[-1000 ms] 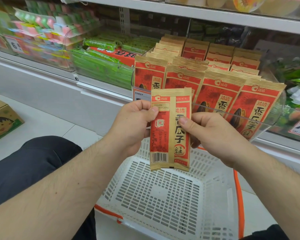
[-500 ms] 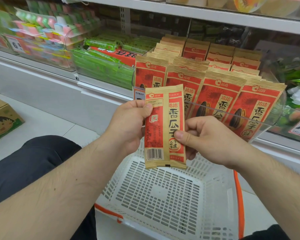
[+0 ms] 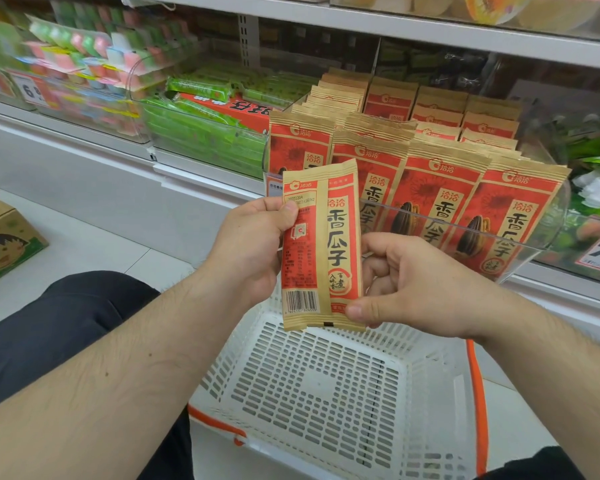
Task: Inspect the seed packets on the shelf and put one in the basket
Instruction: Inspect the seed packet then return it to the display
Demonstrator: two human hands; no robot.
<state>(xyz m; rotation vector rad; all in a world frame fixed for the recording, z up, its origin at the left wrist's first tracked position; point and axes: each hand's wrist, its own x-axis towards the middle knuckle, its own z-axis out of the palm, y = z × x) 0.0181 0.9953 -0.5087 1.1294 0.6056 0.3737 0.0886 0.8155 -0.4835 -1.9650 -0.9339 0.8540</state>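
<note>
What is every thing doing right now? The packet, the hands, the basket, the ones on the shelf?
held seed packet: upright, back side with barcode facing the camera, above the basket.
left hand: pinches the packet's upper left edge.
right hand: pinches its lower right corner.
basket: on the floor, nothing inside.
shelf packets: standing in rows behind a clear bin front.
</note>
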